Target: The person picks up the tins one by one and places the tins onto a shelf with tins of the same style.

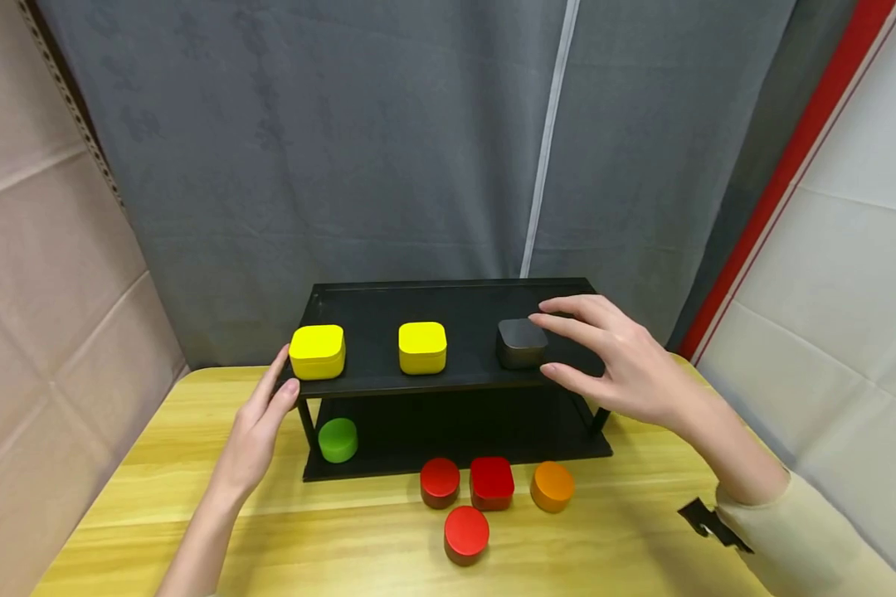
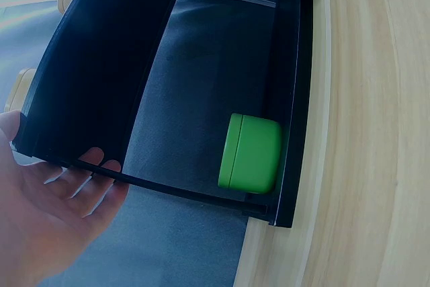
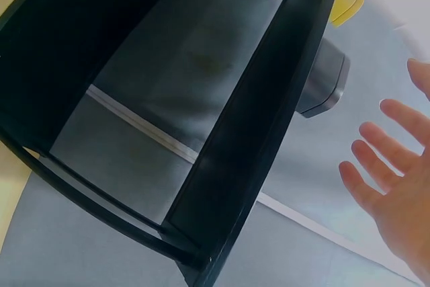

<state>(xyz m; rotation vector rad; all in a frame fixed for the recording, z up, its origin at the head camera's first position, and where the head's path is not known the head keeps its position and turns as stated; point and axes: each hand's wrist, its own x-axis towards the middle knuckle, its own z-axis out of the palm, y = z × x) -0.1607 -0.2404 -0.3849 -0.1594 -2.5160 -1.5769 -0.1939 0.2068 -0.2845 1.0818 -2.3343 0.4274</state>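
A black two-tier shelf (image 1: 455, 380) stands on the wooden table. My left hand (image 1: 252, 435) holds the left end of its upper tier; in the left wrist view the thumb lies at the top edge and the fingers reach beneath. Beside that hand sits a yellow rounded-square box (image 1: 318, 352), with a second yellow box (image 1: 422, 348) at the middle of the tier. Farther right stands a black rounded-square box (image 1: 521, 344). My right hand (image 1: 627, 365) hovers by its right side, fingers spread; the right wrist view shows a gap between fingertips and box (image 3: 326, 80).
A green round box (image 1: 338, 440) stands on the lower tier's left end. In front of the shelf are two red round boxes (image 1: 440, 482), a red rounded-square box (image 1: 492, 483) and an orange round box (image 1: 552, 487). A grey curtain (image 1: 388, 166) hangs behind.
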